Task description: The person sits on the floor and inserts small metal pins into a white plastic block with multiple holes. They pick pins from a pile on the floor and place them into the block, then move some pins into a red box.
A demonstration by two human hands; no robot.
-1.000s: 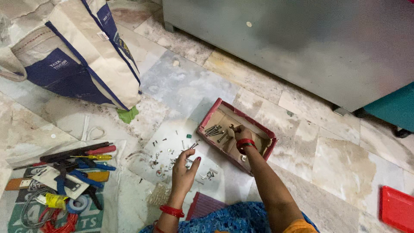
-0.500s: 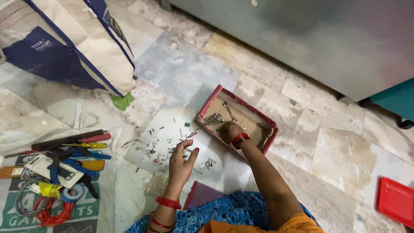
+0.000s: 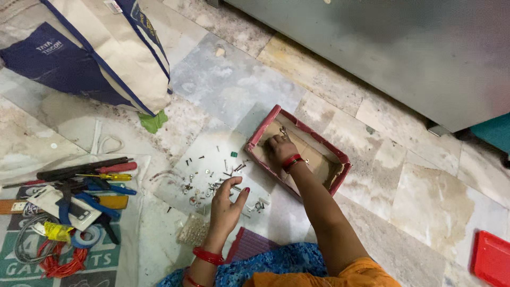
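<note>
Screws and small bolts [image 3: 212, 180] lie scattered on a pale sheet on the floor, just left of centre in the frame, with a few more pieces inside the red-edged cardboard box [image 3: 340, 159] at the centre. These bits look hard, light and smooth, likely to roll or slip from a loose grip, so each would best be pinched across its shaft between thumb and fingertip. They point every which way, with no shared long axis; each is too small to read singly.

The right hand [image 3: 277, 150] is down in the near left corner of the box, fingers curled over the bottom; whether it pinches anything I cannot tell, since the fingers hide what lies under them. A small metal piece [image 3: 283, 131] shows just above the knuckles, its long axis running up and down the frame.

The left hand [image 3: 226, 204] hovers over the lower edge of the scatter, thumb and fingers apart and loosely curved, holding nothing that shows.

The box's long axis runs from upper left to lower right. At the left edge lie screwdrivers and pliers [image 3: 85, 186] on a printed cloth, handles mostly lying left to right. A cloth bag [image 3: 106, 58] sits at upper left.
</note>
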